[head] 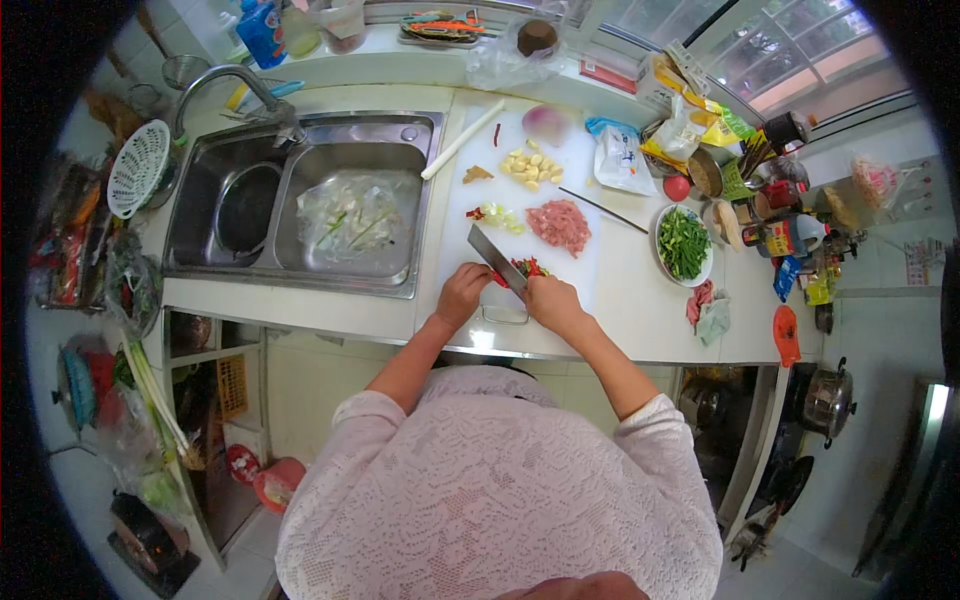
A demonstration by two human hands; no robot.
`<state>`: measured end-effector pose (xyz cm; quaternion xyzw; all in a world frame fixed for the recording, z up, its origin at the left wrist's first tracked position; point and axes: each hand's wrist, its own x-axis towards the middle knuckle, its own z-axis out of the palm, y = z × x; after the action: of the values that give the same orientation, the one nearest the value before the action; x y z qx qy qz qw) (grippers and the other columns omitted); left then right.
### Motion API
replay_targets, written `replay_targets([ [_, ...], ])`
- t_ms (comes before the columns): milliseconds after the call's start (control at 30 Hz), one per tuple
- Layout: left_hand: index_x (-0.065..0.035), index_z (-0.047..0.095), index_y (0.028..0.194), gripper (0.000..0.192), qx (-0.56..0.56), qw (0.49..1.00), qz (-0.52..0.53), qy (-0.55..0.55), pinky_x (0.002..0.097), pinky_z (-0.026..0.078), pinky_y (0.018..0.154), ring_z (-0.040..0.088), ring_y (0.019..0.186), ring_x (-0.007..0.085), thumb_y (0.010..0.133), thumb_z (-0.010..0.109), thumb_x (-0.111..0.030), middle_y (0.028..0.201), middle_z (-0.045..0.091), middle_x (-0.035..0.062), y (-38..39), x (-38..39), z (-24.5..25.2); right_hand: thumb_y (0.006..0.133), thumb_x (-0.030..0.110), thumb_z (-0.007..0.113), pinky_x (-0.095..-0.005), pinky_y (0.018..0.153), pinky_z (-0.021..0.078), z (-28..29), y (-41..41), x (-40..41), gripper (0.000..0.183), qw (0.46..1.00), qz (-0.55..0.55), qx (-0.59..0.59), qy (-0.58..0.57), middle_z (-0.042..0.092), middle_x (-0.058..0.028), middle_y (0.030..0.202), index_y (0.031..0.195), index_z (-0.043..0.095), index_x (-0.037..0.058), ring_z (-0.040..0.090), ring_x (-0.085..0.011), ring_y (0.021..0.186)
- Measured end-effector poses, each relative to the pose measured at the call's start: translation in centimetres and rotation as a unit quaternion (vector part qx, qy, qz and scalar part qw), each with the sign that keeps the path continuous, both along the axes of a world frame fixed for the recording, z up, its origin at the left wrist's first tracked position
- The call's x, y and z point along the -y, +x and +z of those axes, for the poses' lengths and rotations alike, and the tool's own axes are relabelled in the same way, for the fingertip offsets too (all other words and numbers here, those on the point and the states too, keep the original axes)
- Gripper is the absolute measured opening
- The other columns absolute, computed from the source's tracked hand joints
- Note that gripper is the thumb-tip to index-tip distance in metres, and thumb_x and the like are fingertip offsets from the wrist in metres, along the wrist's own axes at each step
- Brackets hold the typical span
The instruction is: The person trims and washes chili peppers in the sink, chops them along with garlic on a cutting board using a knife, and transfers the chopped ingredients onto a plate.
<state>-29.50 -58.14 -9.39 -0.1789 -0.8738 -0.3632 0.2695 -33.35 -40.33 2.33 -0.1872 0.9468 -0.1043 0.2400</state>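
My right hand (pixel 553 301) is closed around the handle of a cleaver (pixel 496 259), whose blade points up and left over a white cutting board (pixel 459 247). Chopped red and green chili peppers (pixel 531 267) lie against the blade's right side. Just left of the blade, the fingers of my left hand (pixel 462 291) are bent together at a red pepper piece (pixel 499 279). Beyond the blade are chopped scallion whites (pixel 501 217), sliced raw meat (pixel 560 226), peeled garlic cloves (pixel 531 168), a ginger piece (pixel 476 174), a dried chili (pixel 496 135) and a purple onion (pixel 546 124).
A double steel sink (pixel 429 225) holding a plastic bag with scraps (pixel 352 217) is left. A long white stalk (pixel 463 140) and a dark chopstick (pixel 604 210) cross the board's edges. Right are a plate of chopped greens (pixel 682 244), cloths (pixel 712 319) and seasoning bottles (pixel 784 234).
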Motion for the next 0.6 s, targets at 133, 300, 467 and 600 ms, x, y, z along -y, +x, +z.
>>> replay_targets([
  [133, 0.0007, 0.064, 0.084, 0.016, -0.023, 1.000, 0.000, 0.007, 0.0339, 0.052, 0.074, 0.060, 0.088, 0.0262, 0.069, 0.058, 0.000, 0.092, 0.062, 0.0094, -0.3, -0.1, 0.0, 0.087, 0.024, 0.054, -0.0467, 0.068, 0.0515, -0.5, -0.3, 0.4, 0.027, 1.000, 0.014, 0.009, 0.022, 0.066, -0.0220, 0.079, 0.080, 0.066, 0.0006, 0.066, -0.0369, 0.075],
  [300, 0.0004, 0.063, 0.084, 0.016, -0.008, 1.000, -0.005, 0.007, 0.0333, 0.051, 0.075, 0.060, 0.088, 0.0261, 0.069, 0.058, 0.001, 0.092, 0.062, 0.0092, -0.5, -0.2, 0.2, 0.087, 0.024, 0.054, -0.0466, 0.067, 0.0516, -1.8, -0.1, 1.3, 0.027, 1.000, -0.015, -0.020, -0.002, 0.065, -0.0221, 0.078, 0.079, 0.065, 0.0003, 0.066, -0.0373, 0.074],
  [467, 0.0003, 0.063, 0.083, 0.015, -0.002, 1.000, 0.005, -0.003, 0.0330, 0.051, 0.074, 0.060, 0.088, 0.0259, 0.069, 0.058, 0.001, 0.092, 0.061, 0.0087, -0.1, -0.2, 0.2, 0.087, 0.023, 0.054, -0.0471, 0.066, 0.0513, -1.5, 0.2, 0.5, 0.026, 0.998, -0.029, -0.043, -0.045, 0.065, -0.0219, 0.075, 0.078, 0.063, 0.0004, 0.064, -0.0383, 0.071],
  [600, 0.0009, 0.063, 0.082, 0.013, 0.001, 1.000, 0.000, 0.020, 0.0342, 0.051, 0.074, 0.060, 0.087, 0.0270, 0.069, 0.058, 0.003, 0.092, 0.062, 0.0097, -0.2, -0.2, 0.1, 0.086, 0.023, 0.054, -0.0474, 0.066, 0.0509, -0.6, 0.0, 0.2, 0.025, 0.999, -0.026, -0.025, -0.039, 0.064, -0.0223, 0.074, 0.079, 0.062, -0.0001, 0.064, -0.0387, 0.071],
])
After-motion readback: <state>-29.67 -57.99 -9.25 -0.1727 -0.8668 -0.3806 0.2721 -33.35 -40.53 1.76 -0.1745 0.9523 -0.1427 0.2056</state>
